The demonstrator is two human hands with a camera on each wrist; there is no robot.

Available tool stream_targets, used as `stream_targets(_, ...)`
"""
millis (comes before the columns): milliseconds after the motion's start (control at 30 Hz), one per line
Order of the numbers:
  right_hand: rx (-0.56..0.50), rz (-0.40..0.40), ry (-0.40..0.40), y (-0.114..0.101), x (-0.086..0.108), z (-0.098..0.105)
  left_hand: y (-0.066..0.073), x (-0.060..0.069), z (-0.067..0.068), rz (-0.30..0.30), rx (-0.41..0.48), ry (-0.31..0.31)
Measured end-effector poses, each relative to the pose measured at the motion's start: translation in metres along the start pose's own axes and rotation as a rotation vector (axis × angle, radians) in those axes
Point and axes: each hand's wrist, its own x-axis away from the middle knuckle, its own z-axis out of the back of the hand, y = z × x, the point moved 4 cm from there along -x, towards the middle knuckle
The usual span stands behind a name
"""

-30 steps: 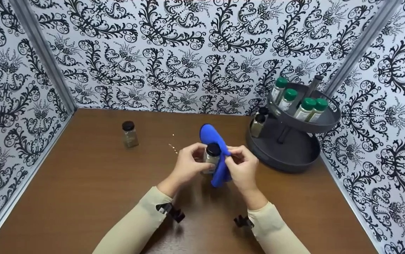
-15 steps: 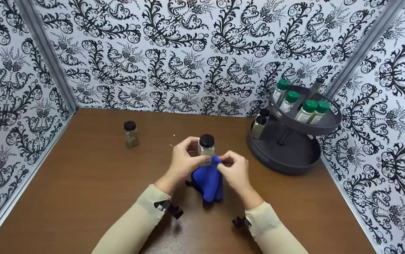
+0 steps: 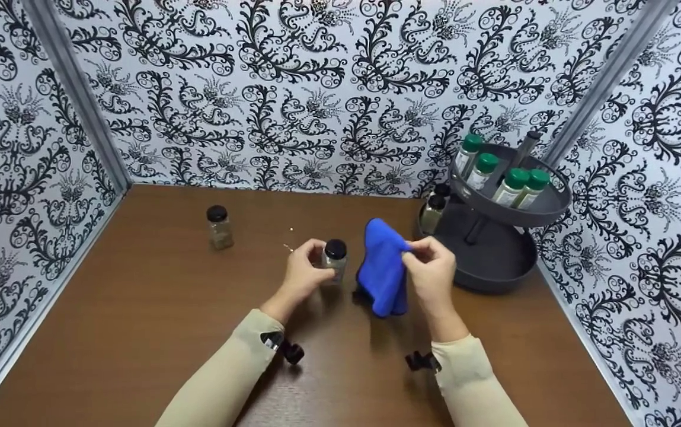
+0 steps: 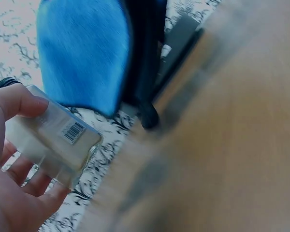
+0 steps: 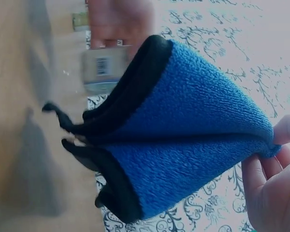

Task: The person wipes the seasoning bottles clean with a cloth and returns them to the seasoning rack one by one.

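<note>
My left hand (image 3: pixel 303 274) grips a clear glass spice jar (image 3: pixel 334 264) with a black lid, thumb on the near side and fingers round the back. A barcode label shows on this jar (image 4: pixel 63 133) in the left wrist view. With thumb and fingertips my right hand (image 3: pixel 433 270) pinches a corner of a blue cloth (image 3: pixel 383 270) edged in black. Folded and hanging, the cloth (image 5: pixel 193 111) is apart from the jar. Both are held above the brown table (image 3: pixel 198 332).
Another black-lidded jar (image 3: pixel 220 228) stands at the back left. Small pale specks (image 3: pixel 288 247) lie near the left hand. On the right, a dark two-tier round stand (image 3: pixel 494 273) bears several green-capped bottles (image 3: pixel 511 187) above and black-lidded jars (image 3: pixel 433 213) below. Patterned walls (image 3: pixel 293 95) enclose the table.
The cloth was against the jar and hung below it half a second ago; my right hand has drawn it away rightward and up. My left hand has moved slightly left with the jar.
</note>
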Motion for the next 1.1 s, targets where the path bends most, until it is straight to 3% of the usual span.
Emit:
stream_targets(167, -0.041, 0.007, 0.05, -0.002, -0.008, 0.009, -0.013, 0.001, -0.005, 0.022, -0.064, -0.026)
stream_targets(467, -0.071, 0.003, 0.091, -0.004, -0.013, 0.017, -0.032, 0.001, -0.008, 0.113, -0.007, -0.015)
stream_targets(767, -0.068, 0.005, 0.067, -0.004, -0.012, 0.014, -0.039, 0.003, -0.009, 0.077, 0.014, -0.015)
stream_targets(900, -0.07, 0.006, 0.053, -0.005, -0.011, 0.013, -0.038, 0.0, -0.007, 0.052, 0.013, -0.092)
stream_targets(1000, -0.084, -0.001, 0.05, -0.005, -0.012, 0.012, -0.033, -0.006, -0.002, 0.007, 0.034, -0.208)
stream_targets(1100, -0.103, -0.009, 0.053, -0.006, -0.012, 0.012, -0.03, -0.014, 0.002, -0.04, 0.124, -0.315)
